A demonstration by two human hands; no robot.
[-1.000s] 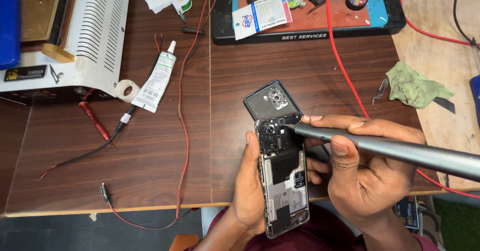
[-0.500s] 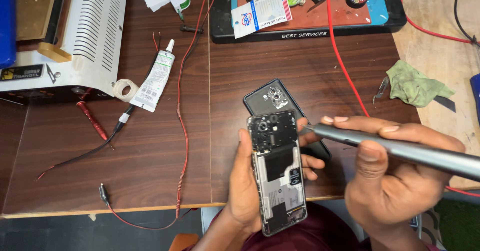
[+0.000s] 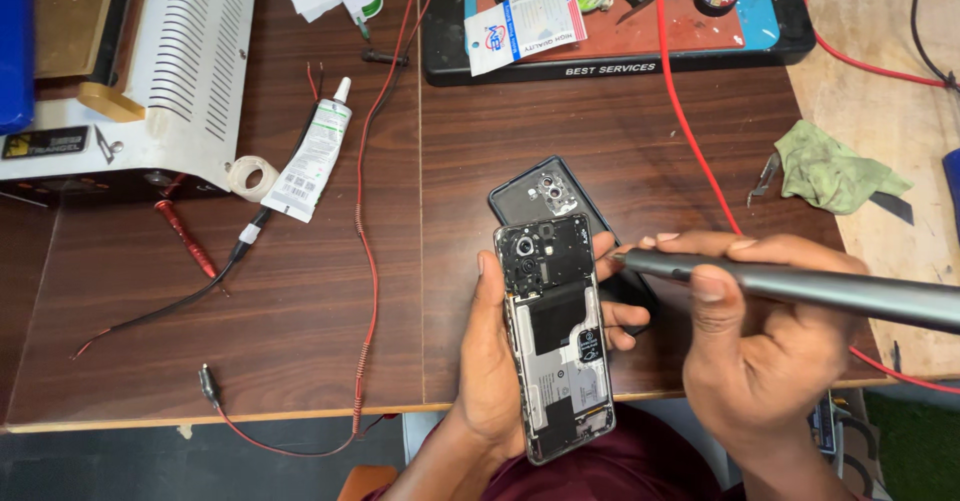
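My left hand (image 3: pixel 495 361) grips an opened phone (image 3: pixel 555 333) with its back removed, so the dark camera plate and the internal boards show. In my right hand (image 3: pixel 765 346) I hold a grey electric screwdriver (image 3: pixel 800 286). Its tip sits just off the upper right edge of the phone. The phone's black back cover (image 3: pixel 540 196) lies on the wooden table (image 3: pixel 300 311) behind the phone, partly hidden by it.
A white tube of glue (image 3: pixel 315 151), a tape roll (image 3: pixel 250 174), red wires (image 3: pixel 365 241) and a white machine (image 3: pixel 170 71) lie at the left. A black tray (image 3: pixel 620 66) with small parts stands at the back. A green cloth (image 3: pixel 835 171) and a blade (image 3: pixel 765 179) lie at the right.
The screwdriver tip has pulled away to the right from the camera area of the phone. My left hand has raised and shifted the phone slightly.
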